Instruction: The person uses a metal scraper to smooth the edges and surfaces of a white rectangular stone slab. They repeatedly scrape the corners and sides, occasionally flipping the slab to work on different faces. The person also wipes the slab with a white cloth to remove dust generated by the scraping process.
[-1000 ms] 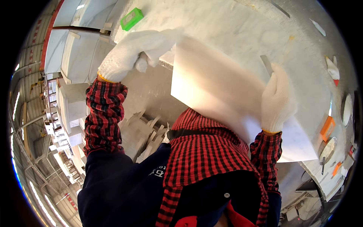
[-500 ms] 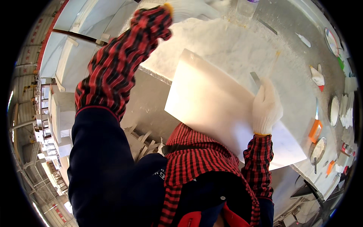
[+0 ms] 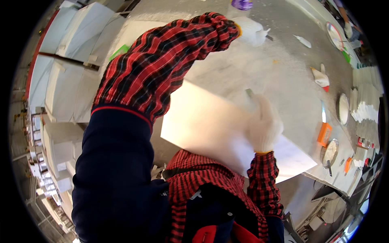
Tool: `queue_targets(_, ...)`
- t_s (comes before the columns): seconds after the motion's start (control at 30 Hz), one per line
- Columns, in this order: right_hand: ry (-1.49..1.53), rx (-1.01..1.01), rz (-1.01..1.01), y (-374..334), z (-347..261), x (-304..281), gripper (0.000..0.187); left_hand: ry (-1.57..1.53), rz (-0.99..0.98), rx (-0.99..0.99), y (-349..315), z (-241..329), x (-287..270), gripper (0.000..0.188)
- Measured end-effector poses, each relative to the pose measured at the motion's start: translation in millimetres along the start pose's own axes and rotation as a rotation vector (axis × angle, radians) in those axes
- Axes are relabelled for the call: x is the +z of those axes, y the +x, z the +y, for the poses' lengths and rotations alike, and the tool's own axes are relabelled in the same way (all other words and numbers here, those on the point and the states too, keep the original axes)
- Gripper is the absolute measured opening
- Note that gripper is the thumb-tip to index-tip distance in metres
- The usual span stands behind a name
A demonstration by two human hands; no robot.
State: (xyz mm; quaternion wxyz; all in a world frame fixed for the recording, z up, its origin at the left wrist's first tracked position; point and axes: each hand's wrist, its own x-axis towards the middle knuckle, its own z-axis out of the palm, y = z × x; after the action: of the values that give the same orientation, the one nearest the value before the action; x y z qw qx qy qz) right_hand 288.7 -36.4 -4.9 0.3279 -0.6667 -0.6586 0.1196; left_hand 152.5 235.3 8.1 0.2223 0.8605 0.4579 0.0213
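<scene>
My left hand (image 3: 251, 32), in a white knit glove, reaches far across the table. Its fingers are closed on a short flat metal strip (image 3: 269, 37), whose dark end juts out past them. Blurred by motion, my gloved right hand (image 3: 265, 125) is closed round a flat metal scraper blade (image 3: 249, 93). That hand lies over a large smooth white panel (image 3: 194, 113), which rests on the table at my front and overhangs its near edge. Past the panel, a pale slab (image 3: 219, 73) with faint grey veining lies on the table.
A purple-topped clear container (image 3: 242, 5) stands beyond my left hand. Along the right are a white tube (image 3: 303, 41), a white bottle with a red tip (image 3: 320, 77), an orange-handled brush (image 3: 324, 134) and a dish of pale paste (image 3: 330, 152). Marble-look pieces (image 3: 87, 30) stand at left.
My left hand has swept right, over the metal strip that lay bare on the table. The right hand has shifted slightly over the panel, blade still in it. The whole view has moved a little.
</scene>
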Motion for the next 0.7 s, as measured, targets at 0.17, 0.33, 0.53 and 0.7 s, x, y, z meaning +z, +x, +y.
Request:
queue_targets(0.17,-0.048,-0.1,0.1,1,11,7,0.042,-0.024,0.059,0.049,39,-9,29,0.039)
queue_targets(0.33,-0.082,-0.099,0.075,-3,18,10,0.04,-0.016,0.111,-0.02,42,8,36,0.041)
queue_targets(0.53,-0.099,-0.105,0.057,-2,16,8,0.034,-0.022,0.034,-0.028,40,4,43,0.06)
queue_targets(0.7,-0.021,-0.114,0.081,-2,14,5,0.033,0.078,-0.02,-0.105,29,-11,32,0.088)
